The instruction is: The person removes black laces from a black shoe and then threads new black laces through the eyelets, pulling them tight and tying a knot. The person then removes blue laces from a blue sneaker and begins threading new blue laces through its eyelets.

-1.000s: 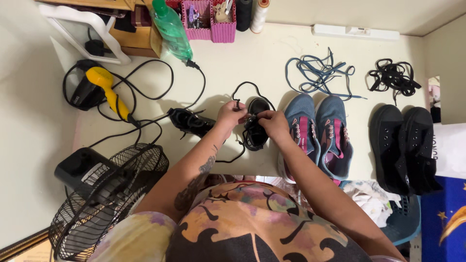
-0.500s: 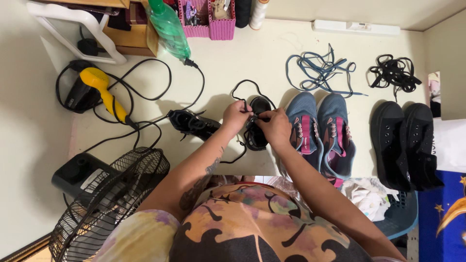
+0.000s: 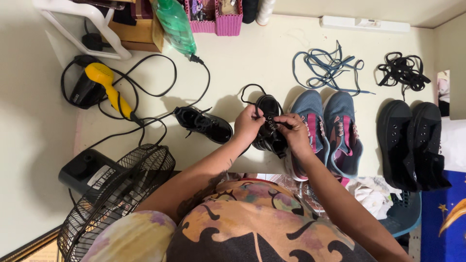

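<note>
Black lace now drawn closer to the small black shoe; both hands (left, right) pinch it at the eyelets.

Cream desk sitting in a corner, pale walls closing in on left, back & right.

Soft, even light falling from above, objs casting short shadows on the top. White plastic strip lying along the back edge; wooden box & pink woven baskets standing at the back-left. Black wire fan leaning at lower left, w/ a gilt frame corner showing beneath. Dark-blue star-print cloth & a teal plastic basket lying low at right.
</note>
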